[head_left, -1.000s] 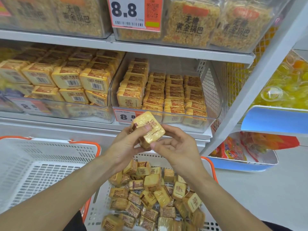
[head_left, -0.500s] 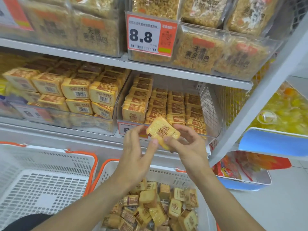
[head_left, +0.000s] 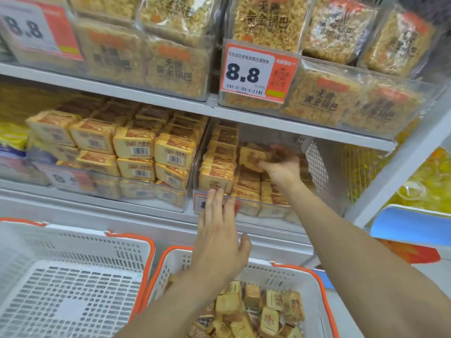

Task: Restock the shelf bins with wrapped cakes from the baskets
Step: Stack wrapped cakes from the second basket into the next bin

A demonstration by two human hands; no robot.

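My right hand (head_left: 280, 167) reaches into the clear shelf bin (head_left: 266, 212) on the middle shelf and holds a yellow wrapped cake (head_left: 252, 156) above the stacked rows of cakes inside. My left hand (head_left: 219, 237) hovers in front of the bin's front wall with its fingers straight and spread, holding nothing. Below, a white basket with an orange rim (head_left: 168, 262) contains several loose wrapped cakes (head_left: 258, 313).
An empty white basket (head_left: 73, 276) stands to the left. A neighbouring clear bin (head_left: 146, 193) holds larger yellow packs. The upper shelf carries bagged snacks and an 8.8 price tag (head_left: 256, 74). A white shelf upright (head_left: 400, 167) rises at the right.
My right hand has carried the cake from in front of the bin into it. My left hand let go of the cake and dropped lower, fingers spread. The camera tilted upward.
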